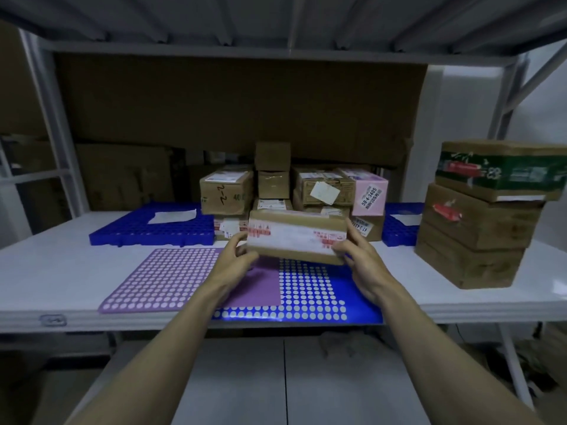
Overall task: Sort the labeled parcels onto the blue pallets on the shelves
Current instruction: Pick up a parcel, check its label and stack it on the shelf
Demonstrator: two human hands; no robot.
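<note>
1. At the far left of the white shelf (46, 259) lay a blue pallet (147, 228) carrying only a slip of paper (171, 216). From my remote seat I judged it the most open spot for a parcel.
2. Nearer me, a purple dotted mat (159, 280) overlapped a blue dotted mat (310, 296) along the front edge.
3. My left hand (236, 259) was curled round the left end of the held parcel (296, 236), thumb on its front face.
4. The parcel hung just above the mats, its long axis running left to right, label facing me, level with both hands and between them.
5. Behind it, a heap of stacked parcels (291, 191) covered the middle pallet.
6. My right hand (359, 256) clamped the parcel's right end, so both hands were wrapped on the one box, held apart by its length.
7. Further right, a second blue pallet (399, 225) showed a bare edge, then a tall stack of brown boxes (478, 222).
8. Either pallet lay ahead and sideways; the left hand was nearer the emptier one, I reckoned.
</note>
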